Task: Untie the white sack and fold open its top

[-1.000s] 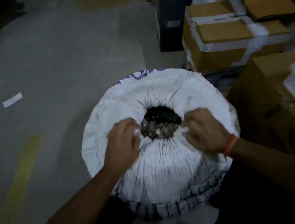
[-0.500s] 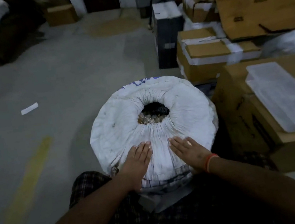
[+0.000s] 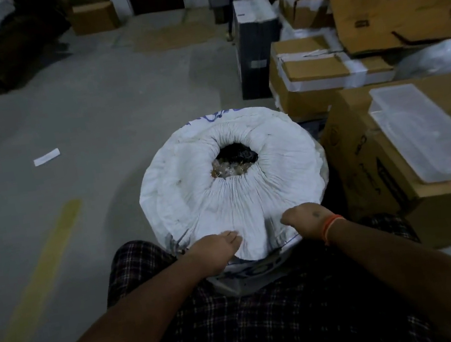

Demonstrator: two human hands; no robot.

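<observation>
White sack (image 3: 233, 195) stands upright on the concrete floor (image 3: 73, 128), directly in front of the person's legs and just beside a stack of cardboard boxes (image 3: 386, 165) on its right. Its top is already loose: the woven cloth fans outward in pleats around a round mouth (image 3: 235, 159), through which pale and dark contents show. No tie is visible. Both hands sit on the near edge of the rolled collar. The left hand (image 3: 215, 249) curls over the fold, fingers bent down onto the cloth, and the right hand (image 3: 308, 220), wearing an orange wristband (image 3: 331, 227), is closed on the fabric beside it. They appear to be pulling the rim down and toward the body, likely to turn the collar outward so the mouth stays wide. The folding looks well along, though the opening remains fairly narrow.
</observation>
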